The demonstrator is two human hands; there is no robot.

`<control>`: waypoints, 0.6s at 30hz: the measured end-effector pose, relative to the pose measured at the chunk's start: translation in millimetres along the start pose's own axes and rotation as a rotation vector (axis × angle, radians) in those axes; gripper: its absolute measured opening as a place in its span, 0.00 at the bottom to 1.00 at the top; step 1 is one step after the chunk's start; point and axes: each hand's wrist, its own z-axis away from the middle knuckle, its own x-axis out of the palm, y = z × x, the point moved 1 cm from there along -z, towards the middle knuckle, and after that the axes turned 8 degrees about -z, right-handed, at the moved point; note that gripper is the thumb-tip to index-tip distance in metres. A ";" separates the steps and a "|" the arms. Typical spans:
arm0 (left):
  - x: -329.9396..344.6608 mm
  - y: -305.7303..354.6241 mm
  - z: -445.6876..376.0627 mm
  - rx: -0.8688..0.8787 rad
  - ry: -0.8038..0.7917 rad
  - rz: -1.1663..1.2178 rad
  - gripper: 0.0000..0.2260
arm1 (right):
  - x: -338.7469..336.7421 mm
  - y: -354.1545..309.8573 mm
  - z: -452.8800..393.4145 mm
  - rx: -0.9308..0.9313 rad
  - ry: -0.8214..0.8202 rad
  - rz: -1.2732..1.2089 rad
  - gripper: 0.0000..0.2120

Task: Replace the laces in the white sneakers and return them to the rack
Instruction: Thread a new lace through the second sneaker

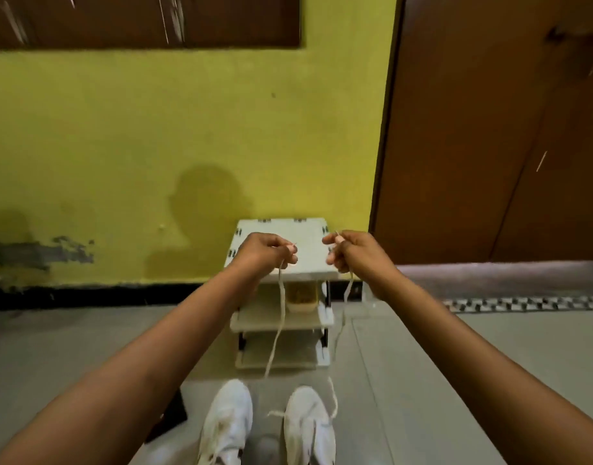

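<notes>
Left hand [266, 253]: pinching one lace [281, 303] end, raised.
Right hand [350, 251]: pinching the other end, level with it.
Lace run: both strands drop toward the right sneaker [308, 427] on the floor.
Rack [281, 263]: behind the hands.
Next, likely: even both ends.

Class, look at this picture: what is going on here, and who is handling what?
A person holds both arms out, the left hand and the right hand each pinching one end of a white lace. The lace hangs down towards two white sneakers on the floor. Behind stands a small white shoe rack against a yellow wall.
</notes>
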 end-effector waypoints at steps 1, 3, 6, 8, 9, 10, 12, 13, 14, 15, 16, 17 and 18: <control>-6.0 17.5 0.1 0.039 0.022 -0.017 0.06 | -2.7 -17.4 -2.2 -0.036 -0.004 -0.019 0.11; -19.1 54.3 0.6 0.123 0.095 0.001 0.04 | -9.8 -53.3 -6.3 -0.122 0.009 -0.025 0.07; -37.0 98.5 1.4 0.217 0.169 0.026 0.01 | -17.8 -92.3 -11.8 -0.225 0.052 0.051 0.05; -42.0 118.1 4.4 0.262 0.171 -0.015 0.02 | -19.8 -108.1 -13.5 -0.289 0.128 0.086 0.07; -42.0 123.9 6.7 0.274 0.176 -0.037 0.02 | -19.7 -112.3 -14.3 -0.299 0.171 0.074 0.07; -42.3 129.1 9.7 0.283 0.192 -0.047 0.02 | -18.4 -116.9 -13.2 -0.302 0.204 0.051 0.08; -41.0 133.2 12.0 0.293 0.235 -0.036 0.02 | -15.1 -119.6 -11.4 -0.305 0.247 0.019 0.08; -40.3 134.1 13.2 0.296 0.254 -0.031 0.02 | -13.4 -119.7 -10.5 -0.312 0.263 0.020 0.08; -40.4 135.3 14.3 0.299 0.265 -0.028 0.02 | -12.2 -120.9 -9.2 -0.321 0.276 0.027 0.07; -40.0 136.3 14.7 0.301 0.268 -0.031 0.02 | -10.6 -122.0 -8.2 -0.332 0.286 0.036 0.07; -39.7 137.2 15.4 0.302 0.264 -0.034 0.02 | -9.3 -123.4 -7.3 -0.344 0.287 0.048 0.06; -39.7 138.1 16.1 0.304 0.260 -0.038 0.02 | -8.0 -124.6 -7.1 -0.361 0.288 0.061 0.06; -39.3 139.1 16.5 0.307 0.258 -0.043 0.02 | -7.0 -125.8 -6.7 -0.380 0.288 0.081 0.06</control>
